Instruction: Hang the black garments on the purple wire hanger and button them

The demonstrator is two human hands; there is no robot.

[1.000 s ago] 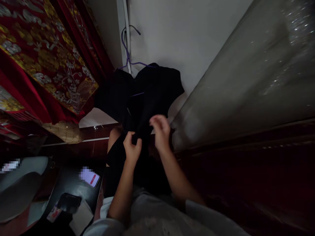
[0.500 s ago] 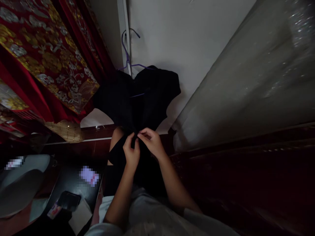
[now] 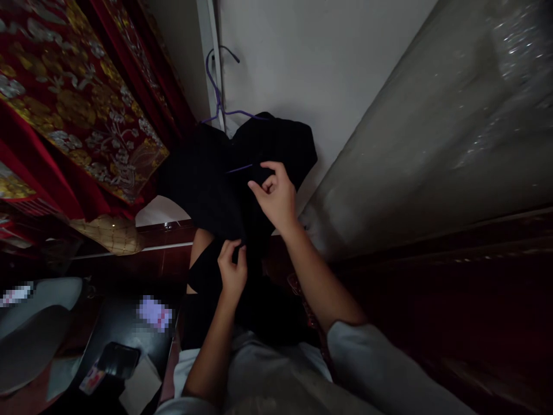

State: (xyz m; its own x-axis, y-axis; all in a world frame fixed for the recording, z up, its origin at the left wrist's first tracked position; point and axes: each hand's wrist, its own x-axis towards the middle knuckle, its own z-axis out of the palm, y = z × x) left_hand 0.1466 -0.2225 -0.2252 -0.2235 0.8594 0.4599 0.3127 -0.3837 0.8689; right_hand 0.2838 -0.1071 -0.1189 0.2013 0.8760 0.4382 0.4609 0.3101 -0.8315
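Observation:
A black garment (image 3: 203,178) hangs on a purple wire hanger (image 3: 215,86) hooked over a white rail on the wall. My left hand (image 3: 232,271) is closed, pinching the garment's front low down. My right hand (image 3: 273,196) is higher up against the fabric, near the hanger's purple bar, with thumb and forefinger drawn together in a pinch. What lies between those fingers is too small to make out.
A red and gold embroidered curtain (image 3: 73,98) hangs at the left. A grey sparkly cloth (image 3: 432,132) fills the right. Below left stands a dark table (image 3: 125,328) with a phone (image 3: 117,360) and papers. A dark wooden ledge (image 3: 432,300) runs along the right.
My right hand has risen from beside the left hand to the upper part of the garment. My left hand has kept its hold low on the fabric.

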